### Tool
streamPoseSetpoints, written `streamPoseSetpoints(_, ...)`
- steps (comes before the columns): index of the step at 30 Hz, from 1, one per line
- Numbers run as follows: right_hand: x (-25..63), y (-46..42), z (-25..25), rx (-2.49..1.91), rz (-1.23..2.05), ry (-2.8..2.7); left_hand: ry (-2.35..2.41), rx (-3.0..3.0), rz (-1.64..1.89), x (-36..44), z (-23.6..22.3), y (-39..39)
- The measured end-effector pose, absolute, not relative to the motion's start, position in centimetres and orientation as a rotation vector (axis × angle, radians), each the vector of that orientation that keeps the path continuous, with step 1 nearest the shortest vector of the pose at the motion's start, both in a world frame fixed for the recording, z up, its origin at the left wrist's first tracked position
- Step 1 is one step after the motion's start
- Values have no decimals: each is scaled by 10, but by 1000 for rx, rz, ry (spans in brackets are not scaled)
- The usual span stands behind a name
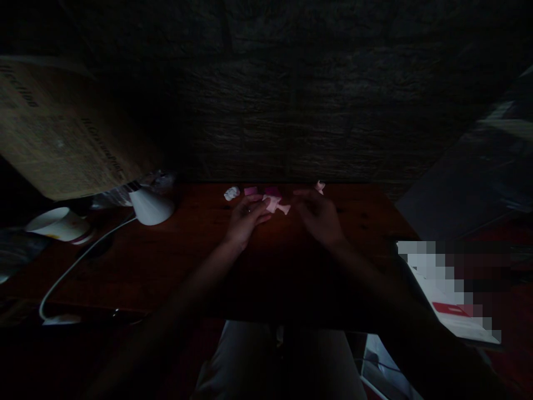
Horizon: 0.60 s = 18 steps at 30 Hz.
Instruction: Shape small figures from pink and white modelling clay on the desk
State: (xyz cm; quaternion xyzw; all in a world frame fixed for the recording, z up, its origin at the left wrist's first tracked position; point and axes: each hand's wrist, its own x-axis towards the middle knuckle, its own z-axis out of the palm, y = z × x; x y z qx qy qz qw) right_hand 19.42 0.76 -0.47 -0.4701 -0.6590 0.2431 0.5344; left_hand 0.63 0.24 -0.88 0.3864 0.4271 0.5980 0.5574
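Note:
My left hand (245,219) pinches a small, pale pink piece (272,203) between thumb and fingers, just above the wooden table. The piece has a wide upper part and a narrower end that flares out to the right; its material cannot be made out in the dim light. My right hand (320,215) hovers to the right of it, fingers loosely bent and apart, with nothing visible in them. Behind my hands lie a magenta square (251,191) and a darker magenta piece (273,192). A crumpled white lump (232,193) sits at the left, and another pale pink piece (320,186) at the right.
The dark wooden table (187,244) meets a rough brick-patterned wall (266,111). On the left stand a lamp with a newsprint-patterned shade (70,128), its white base (152,206) with a cable, and a paper cup (62,225). A white box-like object (437,283) is at the right edge.

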Motion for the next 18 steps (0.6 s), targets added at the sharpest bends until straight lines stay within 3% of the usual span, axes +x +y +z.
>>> streamPoseSetpoints(9,195,15,-10,-1207,972,-1498,1018,1071,1388,3,-14,6)
streamPoseSetpoints(18,195,20,-19,-1018,1101,-1643,991,1625,1305,0,-26,9)
